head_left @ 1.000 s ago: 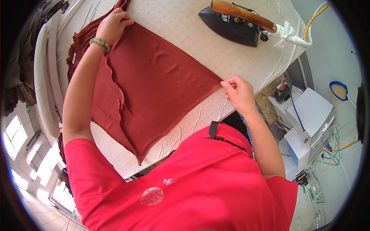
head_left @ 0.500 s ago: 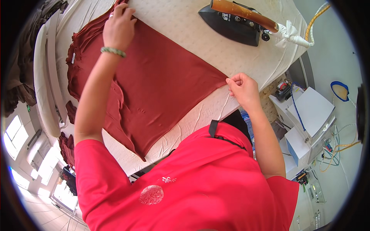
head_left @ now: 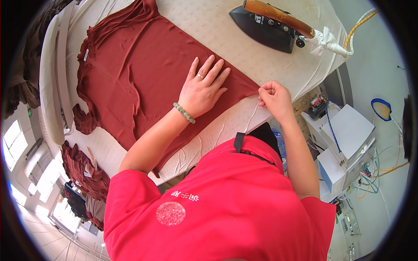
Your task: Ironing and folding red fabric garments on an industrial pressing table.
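A dark red shirt (head_left: 161, 56) lies spread over the white padded ironing table (head_left: 196, 13), wrinkled toward its gathered left end and smoother on the right. My left hand (head_left: 203, 89), with a beaded bracelet at the wrist and a ring, rests flat on the cloth, fingers spread. At the shirt's right corner, my right hand (head_left: 275, 99) pinches the fabric between thumb and fingers. A black iron (head_left: 261, 28) with a brown wooden handle stands on the table beyond my right hand, apart from the shirt.
A white-wrapped cable joint (head_left: 327, 41) runs from the iron to a yellow hose. White cabinet-like equipment (head_left: 350, 130) stands right of the table. A narrow padded board (head_left: 51, 78) lies along the left side, with dark red garments (head_left: 85, 172) hanging below it.
My left hand has come from the shirt's far upper edge down and right, and now lies flat near the right corner. My right hand keeps its pinch there, almost unmoved.
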### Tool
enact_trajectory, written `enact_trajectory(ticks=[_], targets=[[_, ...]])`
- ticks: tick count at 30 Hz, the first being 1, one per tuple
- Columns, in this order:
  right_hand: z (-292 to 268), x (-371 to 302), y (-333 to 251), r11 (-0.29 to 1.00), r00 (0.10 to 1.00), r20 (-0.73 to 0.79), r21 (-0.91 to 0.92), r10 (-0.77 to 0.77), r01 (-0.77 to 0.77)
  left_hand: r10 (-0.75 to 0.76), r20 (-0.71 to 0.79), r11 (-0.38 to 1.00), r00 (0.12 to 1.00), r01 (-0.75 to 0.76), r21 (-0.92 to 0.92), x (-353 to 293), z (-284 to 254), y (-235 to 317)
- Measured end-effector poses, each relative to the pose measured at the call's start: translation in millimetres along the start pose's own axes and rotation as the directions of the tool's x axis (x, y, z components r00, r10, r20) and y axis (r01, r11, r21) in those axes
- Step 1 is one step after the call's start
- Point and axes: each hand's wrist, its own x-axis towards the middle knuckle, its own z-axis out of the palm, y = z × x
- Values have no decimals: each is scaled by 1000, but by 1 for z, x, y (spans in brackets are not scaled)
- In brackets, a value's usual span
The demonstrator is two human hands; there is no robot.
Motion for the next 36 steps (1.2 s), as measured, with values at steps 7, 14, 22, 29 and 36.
enact_trajectory(ticks=[7, 14, 22, 29, 36], targets=[[-3, -5, -10, 997, 998, 59, 62, 35, -38, -241, -198, 970, 950, 228, -83, 11, 34, 14], [-7, 6, 0, 869, 973, 47, -442, -226, 223, -534, -283, 845, 797, 513, -151, 26, 47, 66], [-32, 60, -132, -91, 140, 193, -842, -971, 531, -629, -258, 774, 733, 621, -121, 26, 53, 95], [-41, 73, -145, 24, 700, 385, -867, -601, 498, -664, -256, 741, 703, 665, -93, 23, 58, 100], [-48, 35, -123, -69, 609, 650, -708, -455, 703, -668, -265, 736, 696, 669, -100, 28, 50, 108]])
